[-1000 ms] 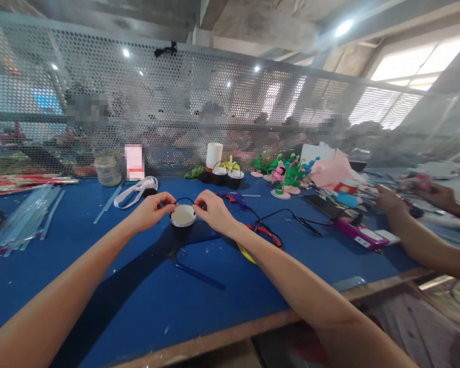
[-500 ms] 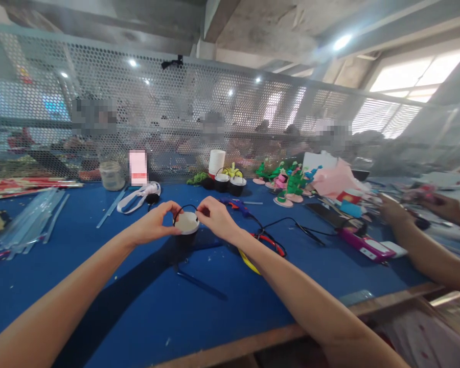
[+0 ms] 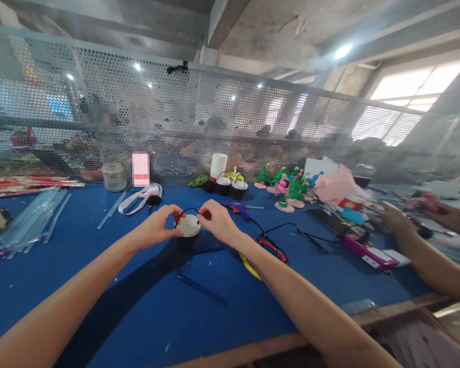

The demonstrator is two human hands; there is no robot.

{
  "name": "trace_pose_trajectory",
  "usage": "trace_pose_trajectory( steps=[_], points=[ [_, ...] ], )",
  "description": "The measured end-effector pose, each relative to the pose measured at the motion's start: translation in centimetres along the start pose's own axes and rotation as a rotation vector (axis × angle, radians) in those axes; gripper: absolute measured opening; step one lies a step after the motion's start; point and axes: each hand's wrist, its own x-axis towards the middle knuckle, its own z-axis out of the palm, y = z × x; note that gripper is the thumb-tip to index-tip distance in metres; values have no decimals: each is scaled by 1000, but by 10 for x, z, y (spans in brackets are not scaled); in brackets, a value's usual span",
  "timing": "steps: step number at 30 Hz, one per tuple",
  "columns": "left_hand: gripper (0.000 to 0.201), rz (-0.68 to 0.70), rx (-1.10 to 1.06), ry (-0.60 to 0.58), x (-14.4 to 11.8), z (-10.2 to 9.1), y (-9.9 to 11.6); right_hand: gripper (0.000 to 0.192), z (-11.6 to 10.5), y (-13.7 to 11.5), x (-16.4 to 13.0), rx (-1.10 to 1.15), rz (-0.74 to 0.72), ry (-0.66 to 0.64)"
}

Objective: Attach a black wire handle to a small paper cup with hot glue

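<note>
A small bucket-like cup [image 3: 189, 226] with a white rim and a black lower part stands upright on the blue table in front of me. A thin black handle [image 3: 188, 209] arches over its top. My left hand [image 3: 161, 226] is closed at the left side, thumb and fingers gripping the rim near one handle end. On the right, my right hand [image 3: 217, 219] pinches the other end of the handle against the rim. The fingertips partly hide both joints. A dark thin strip [image 3: 203, 289] lies on the table nearer me.
Behind are two similar black-and-white buckets [image 3: 238, 191], stacked white cups [image 3: 218, 166] and green cactus-like figures [image 3: 297, 190]. A blue glue gun [image 3: 235, 208] lies right, its cable near a purple power strip [image 3: 371, 254]. Clear sticks [image 3: 32, 220] lie left. Another person's arm [image 3: 421, 255] is far right.
The view has shifted slightly, so everything sits a little lower and further right. Both hands keep nearly the same hold on the cup and handle.
</note>
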Motion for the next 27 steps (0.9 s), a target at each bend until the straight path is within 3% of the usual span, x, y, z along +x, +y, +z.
trace_pose_trajectory(
  steps=[17,27],
  points=[
    [27,-49,-113,-39,-2,2,-4,7,4,0,0,29,70,-19],
    [25,6,-67,-21,-1,3,-5,8,-1,-10,9,-88,184,-194]
  ],
)
